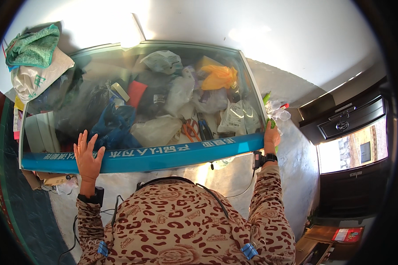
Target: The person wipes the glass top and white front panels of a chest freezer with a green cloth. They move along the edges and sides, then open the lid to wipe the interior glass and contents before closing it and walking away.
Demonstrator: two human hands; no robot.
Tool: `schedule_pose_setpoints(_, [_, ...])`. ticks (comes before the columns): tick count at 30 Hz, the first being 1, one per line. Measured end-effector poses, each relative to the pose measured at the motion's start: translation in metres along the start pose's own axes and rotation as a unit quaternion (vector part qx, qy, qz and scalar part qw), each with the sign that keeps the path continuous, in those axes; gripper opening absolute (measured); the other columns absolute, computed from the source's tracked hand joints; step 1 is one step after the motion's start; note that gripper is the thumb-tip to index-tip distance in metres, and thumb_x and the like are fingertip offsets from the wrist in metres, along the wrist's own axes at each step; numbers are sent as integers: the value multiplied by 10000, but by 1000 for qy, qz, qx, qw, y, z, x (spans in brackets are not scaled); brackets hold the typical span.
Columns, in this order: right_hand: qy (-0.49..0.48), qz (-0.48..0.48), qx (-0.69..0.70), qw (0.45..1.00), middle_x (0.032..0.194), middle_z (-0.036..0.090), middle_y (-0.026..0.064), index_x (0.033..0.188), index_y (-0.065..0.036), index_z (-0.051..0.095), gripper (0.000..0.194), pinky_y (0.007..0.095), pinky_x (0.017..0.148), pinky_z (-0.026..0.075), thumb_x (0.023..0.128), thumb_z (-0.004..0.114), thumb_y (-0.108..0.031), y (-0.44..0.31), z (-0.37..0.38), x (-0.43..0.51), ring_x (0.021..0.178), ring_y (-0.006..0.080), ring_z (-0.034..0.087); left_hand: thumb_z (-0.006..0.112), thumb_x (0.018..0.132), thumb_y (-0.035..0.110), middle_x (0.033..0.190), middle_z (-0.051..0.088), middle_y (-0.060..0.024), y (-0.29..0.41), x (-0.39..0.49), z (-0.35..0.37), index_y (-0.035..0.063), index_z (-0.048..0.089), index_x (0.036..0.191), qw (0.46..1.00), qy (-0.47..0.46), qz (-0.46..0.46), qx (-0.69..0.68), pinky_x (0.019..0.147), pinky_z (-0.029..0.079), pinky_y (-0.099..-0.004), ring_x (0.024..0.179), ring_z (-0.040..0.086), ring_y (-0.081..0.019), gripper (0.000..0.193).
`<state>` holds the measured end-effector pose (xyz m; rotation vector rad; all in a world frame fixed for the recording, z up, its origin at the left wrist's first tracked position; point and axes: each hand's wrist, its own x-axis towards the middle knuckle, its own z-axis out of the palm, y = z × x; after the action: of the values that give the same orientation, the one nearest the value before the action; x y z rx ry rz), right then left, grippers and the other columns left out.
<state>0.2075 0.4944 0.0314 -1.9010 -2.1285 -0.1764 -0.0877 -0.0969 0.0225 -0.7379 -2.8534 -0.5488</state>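
Observation:
A display case [132, 162] with a glass top and a blue front rail bearing white writing stands before me. My left hand [89, 155] lies flat with fingers spread, over the rail and the front edge of the glass. At the case's right front corner is my right hand [271, 134]; its fingers are partly hidden. Green leaves [271, 123] show right beside those fingers, and I cannot tell whether they are held. Under the glass are a blue plastic bag [114, 124], a yellow-orange bag [219, 77], orange-handled pliers [190, 132] and several clear packets.
A green towel [33, 48] lies on a whitish sack [41, 74] at the case's left back. Cardboard boxes [54, 179] sit low at the left front. Clear plastic containers [281, 114] are beyond the right corner. A dark door [351, 188] and a wooden cabinet [318, 232] stand at right.

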Motion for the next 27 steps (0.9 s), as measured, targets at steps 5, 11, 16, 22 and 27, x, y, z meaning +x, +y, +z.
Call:
schedule_pose_setpoints(5, [-48,-51,-22,997,1157,591,152,1189,-98,562,613,482,905,411,901,324,-584,5,8,-13,1073,322,554,598,842,303,1440,344,-80,1,1,-2,154,543,1241,1000,4,2,-10,1097,169,-483,1347,276,-279,429])
schedule_pose_setpoints(11, [-24,-104,-21,994,1394,412,103,1324,-102,466,612,536,1048,253,920,315,-537,5,9,-41,1284,284,367,595,852,301,1446,336,-75,2,1,-1,158,539,1251,1000,-10,-8,-9,1102,164,-479,1353,269,-270,427])
schedule_pose_setpoints(16, [-18,-261,18,965,1400,410,114,1311,-86,480,546,518,1045,244,916,412,-456,-44,5,-96,1291,320,355,590,859,309,1446,335,-77,1,1,1,161,532,1260,1000,-12,-3,5,1102,165,-481,1356,267,-264,431])
schedule_pose_setpoints(22, [-28,-473,174,864,1352,449,160,1244,-58,534,516,505,1053,232,898,464,-435,-151,-22,-206,1269,340,372,575,877,311,1449,333,-77,-3,0,6,162,523,1266,1000,-1,13,22,1090,176,-495,1356,268,-274,420])
schedule_pose_setpoints(27, [-102,-559,263,780,1369,431,132,1254,-89,529,524,472,1080,208,889,488,-461,-176,-43,-248,1306,320,326,557,886,330,1454,327,-76,-8,-1,10,175,512,1280,999,-10,17,29,1091,169,-492,1359,262,-275,426])
